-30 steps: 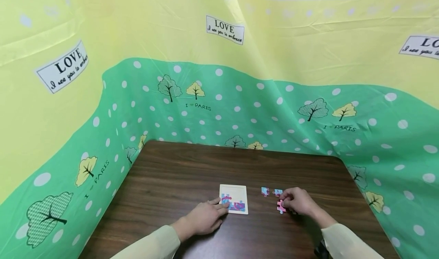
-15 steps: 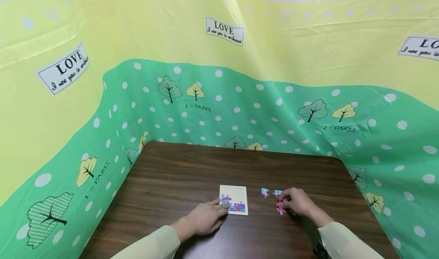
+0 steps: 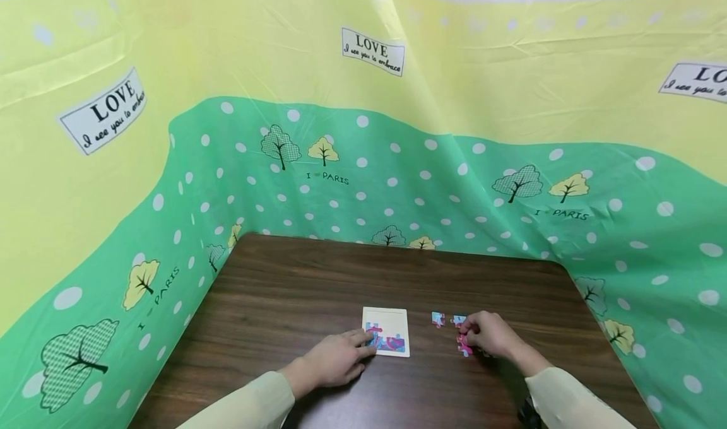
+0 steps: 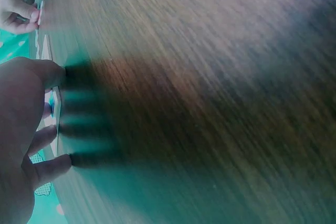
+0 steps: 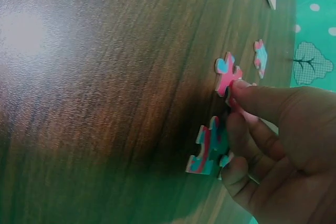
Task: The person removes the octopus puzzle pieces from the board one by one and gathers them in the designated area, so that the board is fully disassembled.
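My left hand [image 3: 335, 359] rests palm down with fingers extended, fingertips at the lower left of a cream puzzle tray [image 3: 392, 315]. Joined pink-and-blue puzzle pieces [image 3: 393, 344] fill the tray's bottom and part of its left side. To the right, my right hand [image 3: 491, 334] pinches a pink puzzle piece [image 5: 227, 74] with blue knobs between thumb and curled fingers, low over the table. Its fingers partly hide the piece. Another pink-and-teal piece [image 5: 202, 150] lies below the fingertips in the right wrist view.
Two blue-and-pink pieces, one farther left [image 3: 438, 318] and one by the right fingertips [image 3: 457, 320], lie beyond the hand. The brown wooden table [image 3: 318, 277] is bordered by a green and yellow printed curtain [image 3: 341, 195].
The pink piece at my right fingers has turned slightly and shifted a little left, showing a darker pink face. My left hand has stayed on the tray.
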Demonstrator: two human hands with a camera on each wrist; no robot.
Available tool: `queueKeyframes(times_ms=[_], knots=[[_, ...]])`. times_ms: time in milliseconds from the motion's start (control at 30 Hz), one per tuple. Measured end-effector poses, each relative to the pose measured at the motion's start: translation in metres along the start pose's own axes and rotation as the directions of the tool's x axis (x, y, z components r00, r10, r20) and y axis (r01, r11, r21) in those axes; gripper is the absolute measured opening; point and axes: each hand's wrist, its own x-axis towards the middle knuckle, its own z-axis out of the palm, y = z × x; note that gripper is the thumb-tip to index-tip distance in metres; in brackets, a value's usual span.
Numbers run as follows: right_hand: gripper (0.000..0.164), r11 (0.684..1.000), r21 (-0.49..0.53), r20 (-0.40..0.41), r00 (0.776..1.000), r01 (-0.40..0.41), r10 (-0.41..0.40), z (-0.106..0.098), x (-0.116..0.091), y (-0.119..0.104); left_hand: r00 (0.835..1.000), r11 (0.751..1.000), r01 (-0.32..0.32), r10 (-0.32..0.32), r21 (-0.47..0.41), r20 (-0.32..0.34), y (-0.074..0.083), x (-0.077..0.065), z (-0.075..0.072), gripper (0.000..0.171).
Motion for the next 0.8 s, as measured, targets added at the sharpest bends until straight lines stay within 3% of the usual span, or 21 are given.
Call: queueKeyframes(times_ms=[167,400,667,800], knots=[[0.010,0.999,-0.033,0.022,1.000,0.022,-0.021,-0.004,0.005,-0.011,0.999,1.000,0.020,-0.021,0.017,0.047,0.000,-0.003,0.001,0.050],[0.005,0.997,-0.046,0.042,0.997,0.060,-0.058,-0.003,0.024,-0.046,0.997,0.999,0.053,-0.053,0.006,0.060,0.000,-0.007,0.001,0.050],[0.004,0.994,-0.021,0.056,0.993,0.109,-0.108,0.019,0.051,-0.089,0.997,0.997,0.068,-0.067,-0.020,0.047,0.000,-0.013,0.004,0.050],[0.005,0.985,-0.020,0.072,0.983,0.173,-0.171,0.036,0.062,-0.105,0.998,0.998,0.053,-0.052,-0.030,0.034,-0.001,-0.014,0.005,0.048]])
